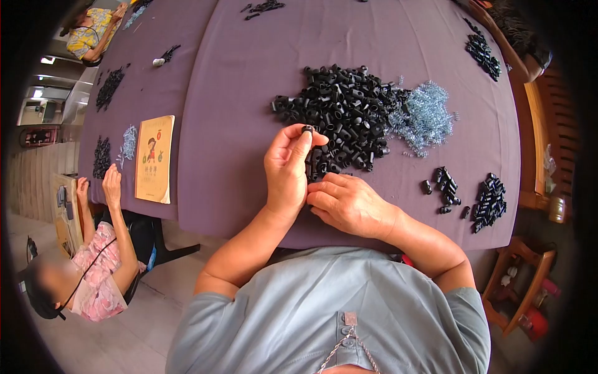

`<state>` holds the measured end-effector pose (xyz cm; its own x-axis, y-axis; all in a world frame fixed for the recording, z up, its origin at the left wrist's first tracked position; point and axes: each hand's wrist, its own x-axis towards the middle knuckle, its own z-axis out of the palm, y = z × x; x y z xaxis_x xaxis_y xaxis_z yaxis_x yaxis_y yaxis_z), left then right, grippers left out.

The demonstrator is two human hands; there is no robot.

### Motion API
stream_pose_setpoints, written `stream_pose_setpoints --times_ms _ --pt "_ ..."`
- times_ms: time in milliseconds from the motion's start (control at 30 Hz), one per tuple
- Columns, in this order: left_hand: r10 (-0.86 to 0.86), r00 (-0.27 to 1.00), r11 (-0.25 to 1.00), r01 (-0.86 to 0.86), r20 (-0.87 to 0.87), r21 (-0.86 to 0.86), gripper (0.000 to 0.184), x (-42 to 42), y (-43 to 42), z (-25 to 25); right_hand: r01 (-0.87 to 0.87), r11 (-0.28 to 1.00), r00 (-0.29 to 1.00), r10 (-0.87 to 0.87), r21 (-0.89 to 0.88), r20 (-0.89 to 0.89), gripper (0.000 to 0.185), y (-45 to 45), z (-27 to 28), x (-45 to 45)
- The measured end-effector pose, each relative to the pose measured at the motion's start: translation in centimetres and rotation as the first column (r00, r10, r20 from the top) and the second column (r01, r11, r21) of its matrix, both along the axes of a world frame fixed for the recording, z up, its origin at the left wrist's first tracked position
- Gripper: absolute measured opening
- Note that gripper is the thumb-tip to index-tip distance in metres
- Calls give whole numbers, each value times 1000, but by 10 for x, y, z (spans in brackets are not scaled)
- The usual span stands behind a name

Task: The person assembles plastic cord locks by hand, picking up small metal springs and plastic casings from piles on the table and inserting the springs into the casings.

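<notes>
My left hand (288, 169) is raised over the near part of the table. Its thumb and index finger are closed on a small black plastic cap (307, 129), held upright. Just below and to the right, my right hand (354, 204) has its fingers curled together at the near edge; what they pinch, if anything, is hidden. Beyond both hands lies a big heap of loose black plastic caps (342, 103), hollow and tube-like. A pile of thin metal springs (428, 115) touches the heap's right side.
On the right are a small group of black pieces (446, 186) and a denser stack of them (489, 202). A yellow booklet (154, 159) lies at left on the purple tablecloth (243, 75). Other people work at the left side and far right, beside further small piles.
</notes>
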<state>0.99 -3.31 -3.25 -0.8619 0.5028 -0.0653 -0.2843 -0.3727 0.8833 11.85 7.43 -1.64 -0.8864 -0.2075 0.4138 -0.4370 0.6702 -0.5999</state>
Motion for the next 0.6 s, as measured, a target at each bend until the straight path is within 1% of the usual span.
stream_pose_setpoints --times_ms 67,167,200,333,367,433,467,567,600 --pt "-4 1000 1000 4 25 18 12 0 0 0 45 999 999 -45 -5 0 24 3 1 -1" --pt "2 1000 1000 -2 -6 17 12 0 0 1 136 990 991 -136 45 2 23 11 3 -4" --pt "1 1000 1000 -1 -5 20 12 0 0 1 171 981 984 -174 94 29 22 15 8 -3" --pt "-4 1000 1000 5 -16 12 13 0 -1 -1 292 946 956 -292 138 -20 21 27 5 -6" --pt "-7 1000 1000 7 -23 6 13 0 -1 -2 301 949 953 -301 98 -10 20 29 6 -6" --pt "-17 996 1000 15 -89 -22 13 1 -2 2 318 948 948 -319 20 12 18 33 7 -7" --pt "-22 992 999 18 -122 -36 13 3 -2 5 320 943 946 -323 -85 -12 15 35 6 -8" --pt "-40 972 993 13 -230 -118 13 8 -4 14 379 867 923 -326 -325 207 13 38 15 -4" --pt "-38 958 991 -1 -284 -134 14 8 -4 15 410 861 905 -342 -302 254 11 42 21 -2"
